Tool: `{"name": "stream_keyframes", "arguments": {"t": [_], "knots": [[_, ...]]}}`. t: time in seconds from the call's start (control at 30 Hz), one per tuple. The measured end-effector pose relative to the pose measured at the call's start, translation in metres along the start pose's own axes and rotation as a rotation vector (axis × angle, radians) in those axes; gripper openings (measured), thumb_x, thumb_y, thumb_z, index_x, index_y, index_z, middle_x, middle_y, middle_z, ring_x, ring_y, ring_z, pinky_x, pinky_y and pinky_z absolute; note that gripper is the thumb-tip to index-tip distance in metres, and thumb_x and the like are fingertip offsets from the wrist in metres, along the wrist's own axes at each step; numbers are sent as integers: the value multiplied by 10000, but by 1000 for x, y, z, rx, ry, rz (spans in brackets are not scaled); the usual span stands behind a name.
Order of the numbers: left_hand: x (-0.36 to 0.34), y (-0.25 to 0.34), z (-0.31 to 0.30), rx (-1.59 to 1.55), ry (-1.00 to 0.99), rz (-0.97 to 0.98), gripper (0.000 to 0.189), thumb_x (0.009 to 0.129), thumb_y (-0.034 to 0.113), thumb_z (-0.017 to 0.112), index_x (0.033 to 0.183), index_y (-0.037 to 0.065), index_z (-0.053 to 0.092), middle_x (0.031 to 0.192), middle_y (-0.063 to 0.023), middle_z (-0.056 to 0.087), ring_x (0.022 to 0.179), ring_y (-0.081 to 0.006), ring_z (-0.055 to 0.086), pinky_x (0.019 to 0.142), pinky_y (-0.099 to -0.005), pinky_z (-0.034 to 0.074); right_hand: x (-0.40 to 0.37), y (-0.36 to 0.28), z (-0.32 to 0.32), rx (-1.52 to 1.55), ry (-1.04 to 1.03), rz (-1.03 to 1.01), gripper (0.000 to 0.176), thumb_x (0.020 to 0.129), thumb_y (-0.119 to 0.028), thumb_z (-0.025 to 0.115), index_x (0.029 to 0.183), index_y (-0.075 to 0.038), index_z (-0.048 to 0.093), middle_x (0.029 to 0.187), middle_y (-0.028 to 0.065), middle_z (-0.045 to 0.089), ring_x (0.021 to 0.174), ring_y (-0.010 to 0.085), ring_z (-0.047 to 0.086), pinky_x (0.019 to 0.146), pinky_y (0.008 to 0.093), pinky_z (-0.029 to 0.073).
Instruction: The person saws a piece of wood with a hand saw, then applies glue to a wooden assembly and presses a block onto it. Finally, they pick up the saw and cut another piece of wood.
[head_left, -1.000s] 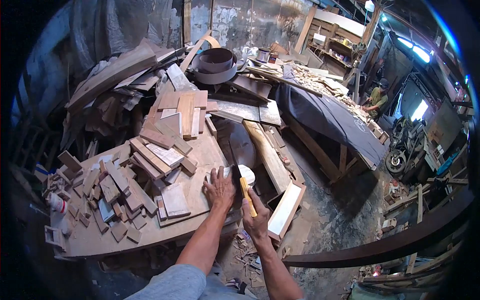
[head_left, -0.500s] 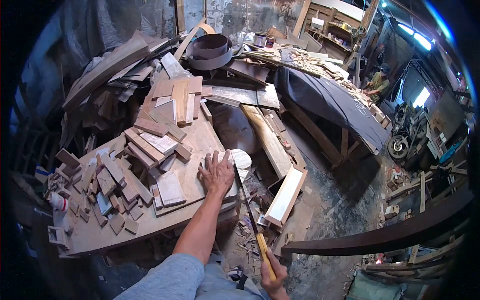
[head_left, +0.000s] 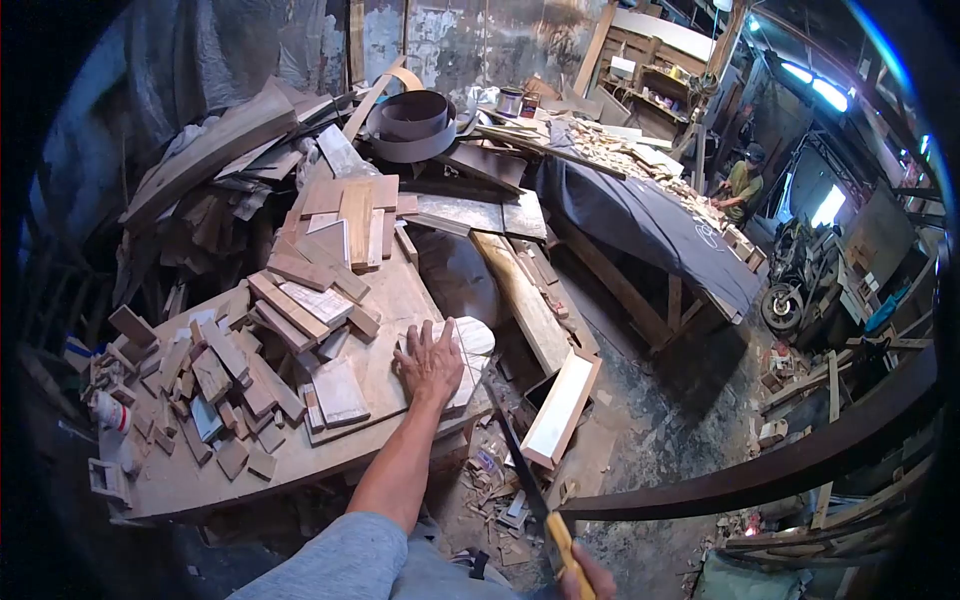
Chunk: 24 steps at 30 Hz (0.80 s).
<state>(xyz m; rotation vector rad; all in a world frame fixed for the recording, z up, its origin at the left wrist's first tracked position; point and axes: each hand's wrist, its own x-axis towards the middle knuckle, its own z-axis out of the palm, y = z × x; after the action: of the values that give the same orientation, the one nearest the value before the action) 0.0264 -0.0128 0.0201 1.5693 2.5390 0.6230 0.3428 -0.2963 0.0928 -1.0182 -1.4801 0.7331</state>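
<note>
Wood piece (head_left: 472, 338) under left hand (head_left: 430, 365), fingers splayed flat. Saw (head_left: 525, 470) at its 5 o'clock, pointing 11, right hand (head_left: 590, 583) clamped on it.

Wood offcuts (head_left: 250, 370) crowd the bench's (head_left: 400, 290) left side — a bare patch lies just beyond the left hand (head_left: 430, 362).

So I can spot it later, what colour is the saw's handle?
Yellow handle on the saw, gripped by the right hand; head view shows it best.
</note>
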Motion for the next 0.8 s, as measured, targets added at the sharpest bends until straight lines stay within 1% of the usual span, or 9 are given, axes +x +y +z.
{"name": "stream_keyframes", "arguments": {"t": [0.07,0.2,0.27,0.37,0.5,0.6,0.63,0.73,0.8], "knots": [[1,0,1,5,20,3,504,1027,345,453,1529,299,474,1519,-96,443,1482,-329,297,1088,-737,273,23,30,3,-162,-130,86,445,906,-87,673,1326,59,644,1076,232,755,777,229,758,703,323,582],[-1,-2,-2,16,25,18,511,1014,357,475,1521,302,483,1509,-92,447,1474,-334,304,1072,-727,289,111,45,86,-114,-141,99,451,982,-153,637,1377,63,607,1031,148,737,830,157,676,755,284,542],[2,-7,11,35,58,25,518,1005,370,489,1519,303,485,1513,-84,442,1479,-337,297,1068,-723,292,139,62,122,-114,-109,-21,449,956,-118,652,1365,61,611,1094,229,746,837,215,722,763,326,572],[0,-8,10,59,44,41,530,993,385,497,1516,300,488,1514,-83,439,1478,-346,298,1066,-732,289,162,71,159,13,-130,101,442,968,-140,638,1354,73,611,1111,249,736,890,241,723,799,344,574],[2,-8,12,87,60,38,519,988,357,509,1504,297,497,1516,-83,438,1476,-343,301,1067,-744,285,172,80,175,2,-154,69,455,973,-164,622,1348,92,603,1124,275,728,971,284,741,844,371,580],[1,-10,15,82,89,47,494,985,323,523,1477,289,526,1515,-83,436,1480,-340,296,1072,-748,285,169,85,179,-23,-114,-58,427,1006,-152,629,1369,73,608,1093,180,734,904,186,690,802,304,555],[2,-9,14,81,69,39,484,985,315,524,1468,288,536,1519,-83,434,1481,-340,296,1072,-747,288,168,78,177,-5,-154,40,416,1005,-151,627,1356,73,617,1216,236,714,1080,242,690,937,337,539],[3,-8,10,107,26,29,455,985,297,527,1439,286,567,1524,-83,434,1483,-338,297,1073,-739,298,167,79,179,-17,-195,114,412,1009,-157,628,1354,67,621,1220,230,716,1100,247,689,954,335,532],[2,-9,11,161,33,48,437,984,294,528,1417,285,588,1521,-83,439,1482,-336,300,1074,-725,307,175,79,184,-63,-174,17,427,991,-170,626,1345,69,623,1162,254,730,1028,277,728,892,350,563]]}}
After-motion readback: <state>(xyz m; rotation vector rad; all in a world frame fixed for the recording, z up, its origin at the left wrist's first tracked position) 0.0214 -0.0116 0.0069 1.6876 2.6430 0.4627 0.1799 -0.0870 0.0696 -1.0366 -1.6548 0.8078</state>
